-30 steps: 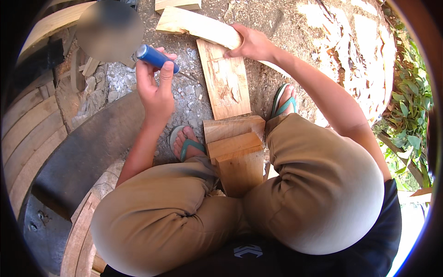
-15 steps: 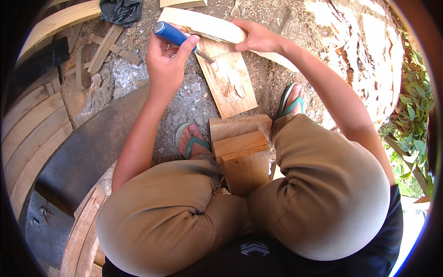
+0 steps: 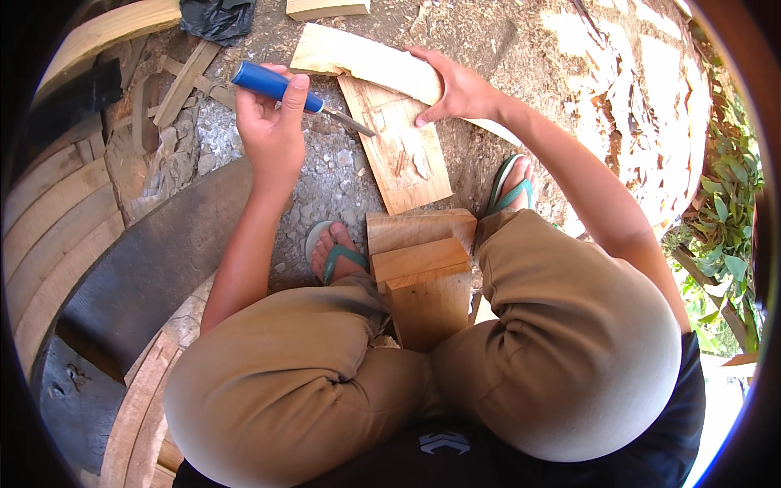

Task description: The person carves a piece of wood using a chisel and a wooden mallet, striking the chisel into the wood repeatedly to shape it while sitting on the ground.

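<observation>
My left hand [image 3: 272, 114] is closed round the blue handle of a chisel [image 3: 277, 85]. Its metal blade points right and down, over the edge of a flat wooden board [image 3: 399, 154] that has a rough, chipped patch and loose shavings. My right hand [image 3: 462, 91] grips the right end of a pale, thick wooden piece [image 3: 358, 61], thumb on the near side and fingers over the far side. That piece lies across the board's far end, with a ragged near edge. Between my knees stand several wooden blocks [image 3: 427, 301].
A dark curved panel [image 3: 154, 244] and stacked planks [image 3: 61, 215] lie to the left. Wood scraps [image 3: 185, 85] and a black plastic bag [image 3: 215, 18] are at the far left. Another wooden offcut [image 3: 325, 8] lies at the top. Green plants [image 3: 724, 211] grow at the right.
My left hand has drawn the chisel left and slightly nearer, away from the pale wooden piece. The wooden piece has shifted a little right and nearer, with my right hand still on it.
</observation>
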The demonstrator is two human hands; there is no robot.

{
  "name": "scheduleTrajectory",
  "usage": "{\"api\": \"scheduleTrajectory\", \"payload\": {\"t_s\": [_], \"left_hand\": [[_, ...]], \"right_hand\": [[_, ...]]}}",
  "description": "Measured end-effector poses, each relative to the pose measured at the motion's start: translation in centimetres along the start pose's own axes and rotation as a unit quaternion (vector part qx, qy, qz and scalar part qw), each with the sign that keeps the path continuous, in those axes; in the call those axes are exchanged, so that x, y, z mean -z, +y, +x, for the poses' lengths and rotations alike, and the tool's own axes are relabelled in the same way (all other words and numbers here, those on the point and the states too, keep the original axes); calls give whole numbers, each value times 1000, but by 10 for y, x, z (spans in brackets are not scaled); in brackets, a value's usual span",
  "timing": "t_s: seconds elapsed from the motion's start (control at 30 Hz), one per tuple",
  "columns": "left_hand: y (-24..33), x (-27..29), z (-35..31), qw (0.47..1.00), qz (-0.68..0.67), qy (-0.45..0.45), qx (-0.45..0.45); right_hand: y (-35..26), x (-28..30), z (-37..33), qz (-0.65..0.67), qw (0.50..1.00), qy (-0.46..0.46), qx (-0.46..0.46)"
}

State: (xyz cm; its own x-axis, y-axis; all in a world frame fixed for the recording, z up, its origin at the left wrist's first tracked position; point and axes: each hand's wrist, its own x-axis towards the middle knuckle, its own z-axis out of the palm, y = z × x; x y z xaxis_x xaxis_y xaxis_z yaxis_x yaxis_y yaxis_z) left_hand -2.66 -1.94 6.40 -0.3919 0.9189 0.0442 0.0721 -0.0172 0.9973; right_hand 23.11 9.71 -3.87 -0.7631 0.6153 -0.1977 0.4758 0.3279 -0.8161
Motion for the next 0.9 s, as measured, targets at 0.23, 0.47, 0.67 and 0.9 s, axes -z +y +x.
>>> {"api": "scheduleTrajectory", "payload": {"t_s": [0.23,0.47,0.67,0.9], "left_hand": [[4,18,-3,997,-41,40,41],[1,17,-19,992,-83,14,91],[0,19,-22,994,-78,-15,81],[0,28,-15,996,-68,14,51]], "right_hand": [[-9,1,-1,-1,1000,-3,-27],[-13,6,-16,25,989,51,-140],[29,68,-25,-145,963,144,-178],[-41,31,-1,-198,967,144,-75]]}}
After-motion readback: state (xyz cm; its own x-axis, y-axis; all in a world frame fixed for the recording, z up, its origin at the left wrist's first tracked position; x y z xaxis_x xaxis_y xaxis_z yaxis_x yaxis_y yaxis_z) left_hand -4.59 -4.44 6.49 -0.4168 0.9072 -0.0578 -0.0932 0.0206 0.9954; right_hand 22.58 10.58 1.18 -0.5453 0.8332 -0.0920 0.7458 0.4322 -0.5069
